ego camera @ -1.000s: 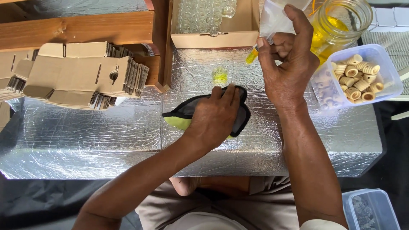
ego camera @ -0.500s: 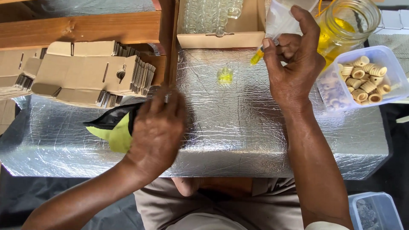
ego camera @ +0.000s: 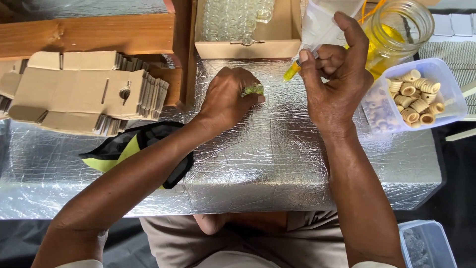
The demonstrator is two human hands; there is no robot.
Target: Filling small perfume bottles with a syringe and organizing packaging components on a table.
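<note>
At the centre of the foil-covered table (ego camera: 307, 168), the left hand (ego camera: 225, 99) pinches a small green-yellow piece (ego camera: 253, 90) between its fingertips, pressed against the foil. At two o'clock from it, the right hand (ego camera: 334, 82) is closed around a clear plastic bag (ego camera: 322, 22) with a yellow tip (ego camera: 290, 72) pointing down at eight o'clock. A tub of tan rings (ego camera: 416, 97) sits at three o'clock, a black-and-yellow cloth (ego camera: 134, 149) at eight o'clock under the left forearm.
</note>
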